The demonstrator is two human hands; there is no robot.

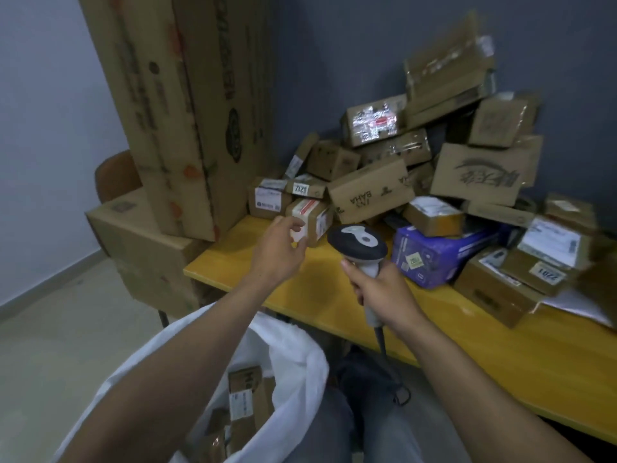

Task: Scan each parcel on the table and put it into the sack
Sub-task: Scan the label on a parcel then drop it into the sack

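A pile of cardboard parcels (pixel 370 190) covers the back of the yellow table (pixel 334 295). My left hand (pixel 278 248) reaches over the table's left end, its fingertips at a small brown parcel with a red-and-white label (pixel 315 215); whether it grips the parcel is unclear. My right hand (pixel 380 289) grips the handle of a grey and black barcode scanner (pixel 359 243), head pointing toward that small parcel. A white sack (pixel 300 359) stands open below the table's front edge, with several scanned parcels (pixel 245 402) inside.
A tall cardboard box (pixel 187 105) leans on a larger box (pixel 143 248) at the table's left. A purple box (pixel 434 255) and labelled parcels (pixel 521 279) lie to the right. The scanner cable (pixel 384 349) hangs over the table edge.
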